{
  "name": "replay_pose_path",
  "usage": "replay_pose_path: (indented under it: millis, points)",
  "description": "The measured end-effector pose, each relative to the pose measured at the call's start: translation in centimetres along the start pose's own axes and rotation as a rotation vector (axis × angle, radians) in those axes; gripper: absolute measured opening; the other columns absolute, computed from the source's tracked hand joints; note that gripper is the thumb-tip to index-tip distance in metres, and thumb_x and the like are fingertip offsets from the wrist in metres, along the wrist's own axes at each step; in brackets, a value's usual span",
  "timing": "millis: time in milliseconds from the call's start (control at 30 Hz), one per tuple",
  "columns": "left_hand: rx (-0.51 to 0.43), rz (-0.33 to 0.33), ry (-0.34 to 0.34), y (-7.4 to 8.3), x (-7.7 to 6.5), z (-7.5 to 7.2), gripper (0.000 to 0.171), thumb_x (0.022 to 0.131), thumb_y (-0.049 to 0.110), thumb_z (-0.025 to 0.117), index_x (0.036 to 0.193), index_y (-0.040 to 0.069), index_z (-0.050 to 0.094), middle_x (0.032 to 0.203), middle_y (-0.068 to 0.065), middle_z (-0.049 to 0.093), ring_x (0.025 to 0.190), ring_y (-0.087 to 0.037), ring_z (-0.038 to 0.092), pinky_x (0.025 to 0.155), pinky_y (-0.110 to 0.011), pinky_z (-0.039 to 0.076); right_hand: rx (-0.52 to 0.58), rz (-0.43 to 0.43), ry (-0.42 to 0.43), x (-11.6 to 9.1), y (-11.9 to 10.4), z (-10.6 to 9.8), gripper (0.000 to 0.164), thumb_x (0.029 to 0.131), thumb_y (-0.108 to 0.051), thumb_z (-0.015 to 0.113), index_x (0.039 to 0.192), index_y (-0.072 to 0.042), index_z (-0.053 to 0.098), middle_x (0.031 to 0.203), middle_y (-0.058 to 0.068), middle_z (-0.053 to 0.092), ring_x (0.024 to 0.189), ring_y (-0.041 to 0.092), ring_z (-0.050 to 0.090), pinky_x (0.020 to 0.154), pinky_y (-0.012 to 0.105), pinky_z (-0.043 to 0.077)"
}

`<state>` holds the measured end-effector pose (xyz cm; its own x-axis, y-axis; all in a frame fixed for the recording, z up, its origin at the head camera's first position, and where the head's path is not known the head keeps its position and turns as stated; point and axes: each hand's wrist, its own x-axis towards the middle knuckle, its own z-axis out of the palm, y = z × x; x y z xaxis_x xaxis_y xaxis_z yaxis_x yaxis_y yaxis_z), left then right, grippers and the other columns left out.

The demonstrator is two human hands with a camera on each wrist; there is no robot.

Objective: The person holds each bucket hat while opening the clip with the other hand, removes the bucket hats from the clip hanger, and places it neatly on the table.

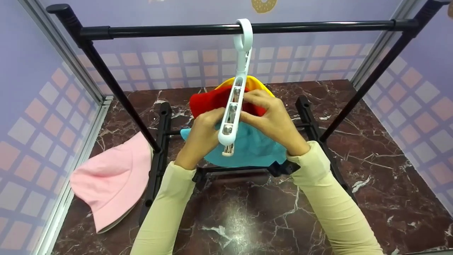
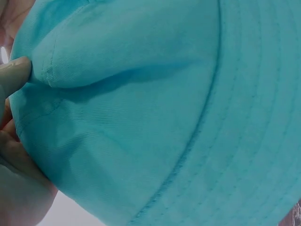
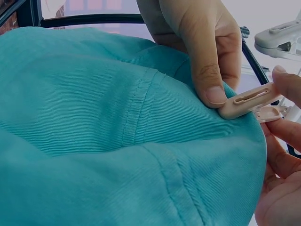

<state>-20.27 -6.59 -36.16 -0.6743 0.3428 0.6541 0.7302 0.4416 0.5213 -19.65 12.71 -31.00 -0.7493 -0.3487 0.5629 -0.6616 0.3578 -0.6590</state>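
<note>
A white clip hanger hangs by its ring hook from the black rod. Below it is a turquoise bucket hat, its brim toward me. My left hand pinches the top of the hat's crown, the thumb pressing the fabric in the right wrist view. My right hand pinches a beige clip between thumb and fingers, and the clip's end overlaps the crown's edge. Behind both hands are a red hat and a yellow hat, partly hidden by the hanger and my right hand.
A pink bucket hat lies at the left, beside the black rack's foot. The rack's top rod crosses above my hands, with slanted posts on both sides. Patterned panels enclose the dark marble-look surface.
</note>
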Motion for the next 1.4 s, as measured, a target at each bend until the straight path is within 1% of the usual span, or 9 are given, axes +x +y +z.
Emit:
replay_pose_path:
  millis: [233,333,467,633,833,1000,1200,1400]
  points:
    - [-0.025,0.016,-0.013,0.00,-0.03,0.17,0.012,0.090,0.011,0.067,0.098,0.003,0.068,0.089,-0.009,0.068,0.079,-0.018,0.059,0.079,-0.032,0.051,-0.015,-0.016,-0.008,-0.08,0.14,-0.18,0.032,0.084,-0.009,0.073,0.114,0.001,0.069,0.109,0.015,0.068,0.106,0.022,0.059,0.092,0.028,0.045]
    - [-0.036,0.016,-0.009,0.07,0.02,0.24,0.013,0.090,0.013,0.067,0.099,0.003,0.068,0.090,-0.008,0.069,0.082,-0.017,0.061,0.082,-0.031,0.052,-0.025,-0.023,-0.006,-0.06,0.26,-0.23,0.032,0.084,-0.009,0.073,0.114,0.001,0.069,0.108,0.015,0.068,0.105,0.022,0.059,0.091,0.027,0.045]
    - [-0.041,0.024,-0.003,0.25,0.15,0.32,0.014,0.091,0.013,0.067,0.100,0.003,0.069,0.092,-0.007,0.070,0.086,-0.016,0.064,0.086,-0.031,0.052,-0.020,-0.025,-0.003,-0.08,0.41,-0.32,0.031,0.085,-0.009,0.073,0.114,0.000,0.070,0.108,0.015,0.068,0.104,0.022,0.059,0.090,0.026,0.045]
    - [-0.025,0.027,-0.003,0.48,0.26,0.41,0.012,0.092,0.010,0.064,0.099,0.001,0.069,0.092,-0.008,0.071,0.087,-0.017,0.066,0.088,-0.030,0.052,-0.003,-0.026,0.000,-0.16,0.65,-0.45,0.029,0.086,-0.008,0.071,0.113,0.001,0.070,0.108,0.016,0.068,0.103,0.022,0.059,0.090,0.025,0.045]
    - [-0.003,0.018,-0.004,0.89,0.31,0.43,0.010,0.091,0.004,0.063,0.097,0.000,0.069,0.093,-0.009,0.071,0.086,-0.020,0.066,0.085,-0.032,0.053,0.016,-0.031,0.009,-0.26,0.59,-0.57,0.027,0.086,-0.006,0.070,0.112,0.002,0.070,0.106,0.016,0.069,0.099,0.022,0.059,0.086,0.024,0.045]
    - [0.016,0.019,0.001,0.94,0.25,0.55,0.011,0.090,0.004,0.065,0.098,-0.002,0.069,0.094,-0.011,0.071,0.088,-0.022,0.067,0.086,-0.033,0.053,0.040,-0.012,0.026,-0.26,0.53,-0.63,0.025,0.087,-0.005,0.069,0.111,0.002,0.070,0.104,0.016,0.069,0.099,0.021,0.059,0.086,0.024,0.045]
    - [-0.003,0.026,0.000,0.81,0.22,0.79,0.012,0.090,0.008,0.066,0.097,-0.002,0.069,0.092,-0.011,0.071,0.084,-0.022,0.066,0.083,-0.033,0.054,0.068,0.004,0.048,-0.27,0.59,-0.72,0.023,0.086,-0.003,0.068,0.109,0.002,0.072,0.102,0.016,0.069,0.096,0.017,0.059,0.087,0.022,0.044]
    - [-0.019,0.014,-0.010,0.88,0.08,0.86,0.014,0.090,0.010,0.066,0.098,-0.001,0.069,0.094,-0.011,0.072,0.087,-0.021,0.067,0.086,-0.032,0.053,0.073,-0.001,0.049,-0.34,0.76,-0.81,0.022,0.086,-0.005,0.068,0.108,0.001,0.072,0.102,0.015,0.070,0.096,0.015,0.059,0.087,0.022,0.045]
